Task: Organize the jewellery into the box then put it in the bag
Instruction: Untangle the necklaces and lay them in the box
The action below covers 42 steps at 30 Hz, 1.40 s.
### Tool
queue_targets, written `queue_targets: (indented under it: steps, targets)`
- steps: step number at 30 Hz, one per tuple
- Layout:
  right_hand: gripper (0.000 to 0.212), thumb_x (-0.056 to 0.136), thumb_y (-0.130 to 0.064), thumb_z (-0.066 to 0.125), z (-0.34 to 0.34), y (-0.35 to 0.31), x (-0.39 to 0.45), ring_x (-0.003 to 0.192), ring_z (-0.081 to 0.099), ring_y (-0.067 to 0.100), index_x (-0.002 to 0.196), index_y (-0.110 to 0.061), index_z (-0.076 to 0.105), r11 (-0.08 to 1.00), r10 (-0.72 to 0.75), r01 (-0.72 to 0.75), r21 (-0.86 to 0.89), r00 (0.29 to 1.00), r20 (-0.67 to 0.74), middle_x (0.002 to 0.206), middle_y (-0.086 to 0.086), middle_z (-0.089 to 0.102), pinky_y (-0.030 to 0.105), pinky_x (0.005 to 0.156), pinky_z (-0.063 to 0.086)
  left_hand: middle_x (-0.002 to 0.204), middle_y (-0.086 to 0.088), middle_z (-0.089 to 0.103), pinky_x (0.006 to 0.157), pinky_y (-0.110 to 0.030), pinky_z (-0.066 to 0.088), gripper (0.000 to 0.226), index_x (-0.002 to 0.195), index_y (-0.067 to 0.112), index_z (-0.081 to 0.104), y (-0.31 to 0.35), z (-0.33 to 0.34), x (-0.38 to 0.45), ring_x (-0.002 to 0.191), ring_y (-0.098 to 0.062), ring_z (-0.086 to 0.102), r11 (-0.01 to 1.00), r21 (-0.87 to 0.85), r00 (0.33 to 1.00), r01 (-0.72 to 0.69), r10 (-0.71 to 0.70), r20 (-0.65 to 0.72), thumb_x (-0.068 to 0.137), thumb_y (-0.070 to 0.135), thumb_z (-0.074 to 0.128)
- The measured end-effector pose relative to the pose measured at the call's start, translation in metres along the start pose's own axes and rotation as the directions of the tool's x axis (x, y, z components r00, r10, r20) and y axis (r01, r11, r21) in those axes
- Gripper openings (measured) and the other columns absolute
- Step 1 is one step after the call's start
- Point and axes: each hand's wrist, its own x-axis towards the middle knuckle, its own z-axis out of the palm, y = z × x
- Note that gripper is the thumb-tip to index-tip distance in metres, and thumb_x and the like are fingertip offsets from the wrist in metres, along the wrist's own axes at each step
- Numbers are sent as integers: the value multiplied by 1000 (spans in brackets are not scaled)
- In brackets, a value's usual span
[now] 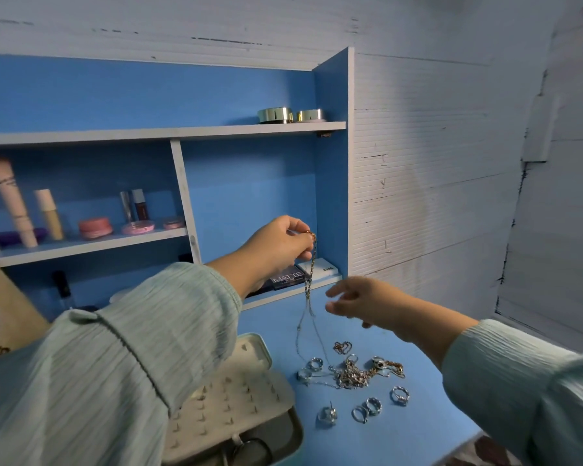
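1. We see the left hand (278, 245) raised above the blue desk (414, 428), its fingers and thumb pinching the top of a chain necklace (309, 280).
2. The necklace hangs straight down from that pinch; its thin lower strands reach the desk near the pile of jewellery (357, 373).
3. The right hand (360, 302) hovers just beside the hanging necklace, fingers loosely spread and holding nothing.
4. The pile, a tangle of chains with rings around it, lies toward the desk's right edge.
5. More rings (367, 406) lie apart from the pile, nearer the desk's front edge.
6. The jewellery box (246, 391) lies open at the desk's front left, partly hidden by the left sleeve (115, 364); its pale insert shows rows of small slots.
7. At the back of the desk, a shelf unit (182, 132) holds cosmetics (95, 227), two round gold tins (292, 115) on the top shelf, and a palette marked MATTE (286, 279) below.
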Motion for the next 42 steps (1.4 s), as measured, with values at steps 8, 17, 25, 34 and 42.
queue_targets:
  steps: [8, 17, 25, 34, 42]
  targets:
    - [6, 86, -28, 65, -4, -38, -1, 69, 51, 7, 89, -22, 64, 963, -138, 181, 200, 968, -211, 82, -2, 61, 15, 54, 39, 101, -2, 61, 76, -25, 51, 8, 88, 25, 48, 15, -3, 2, 91, -12, 64, 998, -20, 997, -64, 63, -40, 95, 22, 50]
    - [12, 89, -24, 60, -11, -45, 1, 71, 49, 13, 78, -20, 60, 973, -98, 139, 182, 971, -219, 76, -1, 58, 20, 57, 39, 94, -1, 58, 86, -38, 51, 10, 84, 28, 50, 31, -12, 2, 100, -23, 61, 991, 11, 983, -130, 130, -127, 91, 25, 55]
    - [18, 95, -16, 50, -20, -51, -2, 74, 57, 10, 80, -19, 59, 927, -34, 137, 350, 958, -285, 79, -4, 66, 20, 57, 41, 99, -3, 63, 81, -37, 50, 10, 83, 29, 52, 19, -17, -3, 94, -22, 62, 994, 90, 983, -66, 80, -164, 91, 25, 51]
    - [13, 94, -17, 54, -26, -58, 0, 62, 57, 9, 82, -18, 60, 909, -10, 121, 400, 963, -268, 71, 1, 57, 23, 60, 43, 78, 5, 60, 65, -20, 43, 24, 83, 19, 58, 15, -20, -2, 71, -6, 59, 1000, -31, 993, 6, -9, -120, 99, 27, 41]
    - [14, 92, -24, 57, -9, -38, 3, 63, 57, 11, 87, -12, 62, 949, 89, -37, 312, 984, -154, 73, 2, 59, 22, 56, 44, 64, 4, 56, 61, -23, 36, 27, 63, 17, 49, -6, -9, -15, 64, -11, 46, 950, -156, 960, 270, -278, -33, 89, 19, 45]
